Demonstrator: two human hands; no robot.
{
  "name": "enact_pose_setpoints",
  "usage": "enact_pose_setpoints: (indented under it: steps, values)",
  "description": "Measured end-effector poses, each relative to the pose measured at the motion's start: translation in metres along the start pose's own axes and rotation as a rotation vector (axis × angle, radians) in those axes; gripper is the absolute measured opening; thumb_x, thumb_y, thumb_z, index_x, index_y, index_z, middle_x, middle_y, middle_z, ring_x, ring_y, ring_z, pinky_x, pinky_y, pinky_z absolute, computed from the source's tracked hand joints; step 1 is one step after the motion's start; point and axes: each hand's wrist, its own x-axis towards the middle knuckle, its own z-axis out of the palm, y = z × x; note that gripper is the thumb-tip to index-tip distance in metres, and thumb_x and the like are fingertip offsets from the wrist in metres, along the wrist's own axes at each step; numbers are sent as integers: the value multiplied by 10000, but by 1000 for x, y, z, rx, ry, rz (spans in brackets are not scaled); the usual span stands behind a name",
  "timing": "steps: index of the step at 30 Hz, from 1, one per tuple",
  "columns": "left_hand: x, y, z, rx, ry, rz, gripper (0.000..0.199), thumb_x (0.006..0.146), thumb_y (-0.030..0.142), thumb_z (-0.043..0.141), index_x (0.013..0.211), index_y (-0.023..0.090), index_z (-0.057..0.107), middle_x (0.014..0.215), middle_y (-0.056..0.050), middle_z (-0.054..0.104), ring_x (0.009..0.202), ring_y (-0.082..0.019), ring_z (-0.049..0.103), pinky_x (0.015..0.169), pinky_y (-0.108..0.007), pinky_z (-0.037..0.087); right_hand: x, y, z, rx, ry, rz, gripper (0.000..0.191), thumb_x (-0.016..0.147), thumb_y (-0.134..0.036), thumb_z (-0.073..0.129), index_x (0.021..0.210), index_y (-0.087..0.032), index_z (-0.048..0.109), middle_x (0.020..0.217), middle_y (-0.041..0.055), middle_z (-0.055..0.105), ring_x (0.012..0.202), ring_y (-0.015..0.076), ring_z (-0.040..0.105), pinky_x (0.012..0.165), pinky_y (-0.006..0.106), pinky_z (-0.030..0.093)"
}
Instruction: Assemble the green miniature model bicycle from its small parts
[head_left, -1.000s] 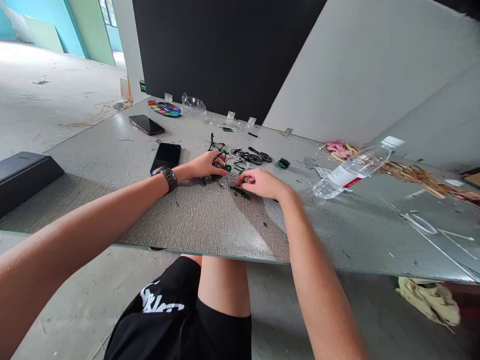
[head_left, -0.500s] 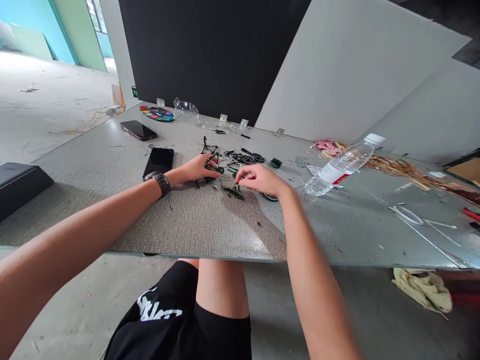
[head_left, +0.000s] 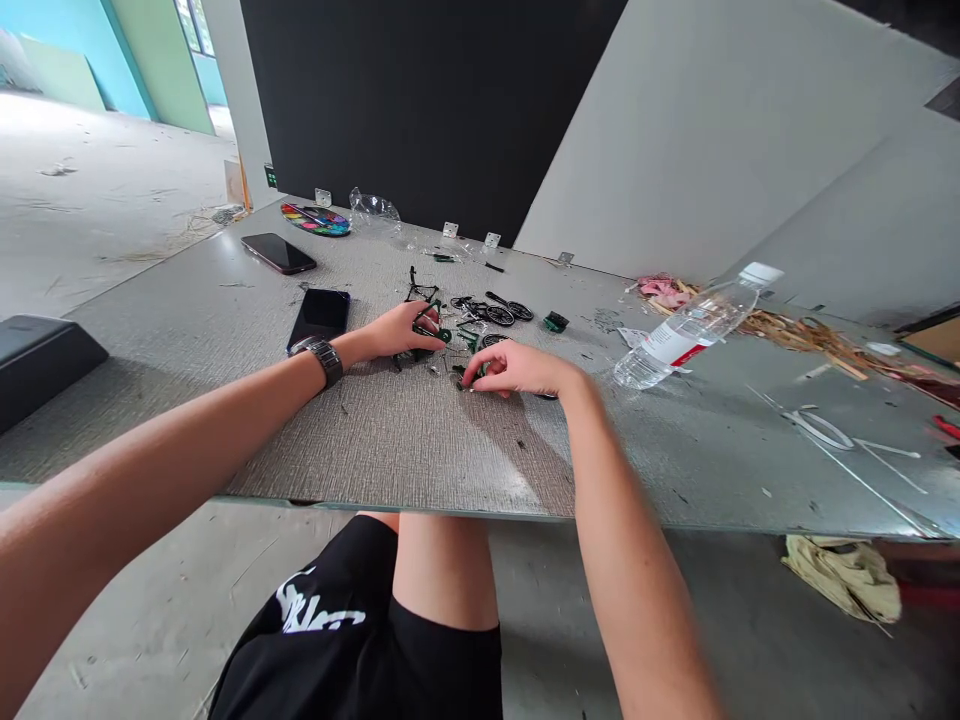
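Note:
My left hand [head_left: 405, 330], with a dark watch [head_left: 322, 358] at its wrist, is closed on a small dark green frame part [head_left: 444, 334] just above the table. To its right, my right hand [head_left: 516, 368] reaches down with thumb and fingers pinched at a small dark part [head_left: 460, 378] on the table; whether the fingertips grip it is too small to tell. Small black wheels [head_left: 499, 315] and other thin black parts lie beyond both hands. Behind my left hand stands a thin black piece [head_left: 420, 287]. A small green block [head_left: 555, 321] lies farther right.
A clear bottle [head_left: 686, 335] leans at the right. Two phones [head_left: 321, 318] and a paint palette [head_left: 315, 220] lie at the left. A black box [head_left: 45, 365] sits at the left edge. Wood strips [head_left: 817, 345] and white ties [head_left: 825, 430] are at the right.
My right hand has moved down towards the near table edge, onto the small dark part, uncovering a wheel behind it. My left hand keeps its hold. The view has shifted slightly.

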Motion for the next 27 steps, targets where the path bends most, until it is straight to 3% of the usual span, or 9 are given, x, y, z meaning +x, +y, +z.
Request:
enact_pose_setpoints:
  steps: [27]
  values:
    - [-1,0,1,-26,19,-21,423,703,399,803,979,200,552,1008,-71,699,973,-213,656,821,-342,503,1,-19,9,-122,14,84,200,792,-322,693,923,-180,746,630,-12,612,549,126,513,549,285,345]
